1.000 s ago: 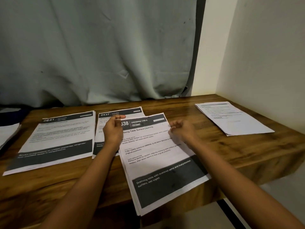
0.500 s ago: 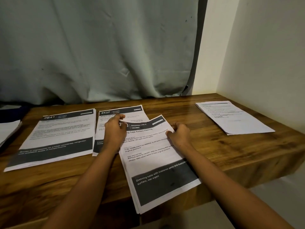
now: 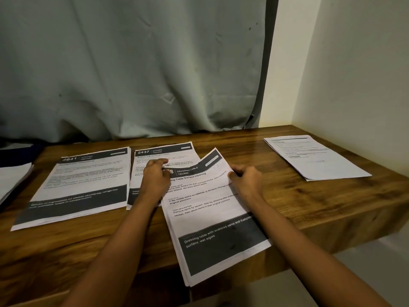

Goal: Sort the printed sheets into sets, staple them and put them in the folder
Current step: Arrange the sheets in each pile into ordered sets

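A stack of sheets headed "Dressing Table" (image 3: 210, 220) lies slanted on the wooden table (image 3: 298, 202), its lower end hanging over the front edge. My left hand (image 3: 156, 179) grips its upper left edge and my right hand (image 3: 246, 179) grips its upper right edge. Behind my left hand lies a "2437 Kitchen" stack (image 3: 164, 155), partly covered. Further left sits a "2641 Kitchen" stack (image 3: 77, 187). No stapler or folder shows.
Another set of printed sheets (image 3: 314, 158) lies at the table's far right, near the white wall. More paper (image 3: 13, 182) pokes in at the left edge. A grey curtain (image 3: 132, 63) hangs behind the table.
Both hands turned the "Dressing Table" stack clockwise and slid it a little toward the back, so its top corner now overlaps the "2437" stack. My right hand closed onto its edge.
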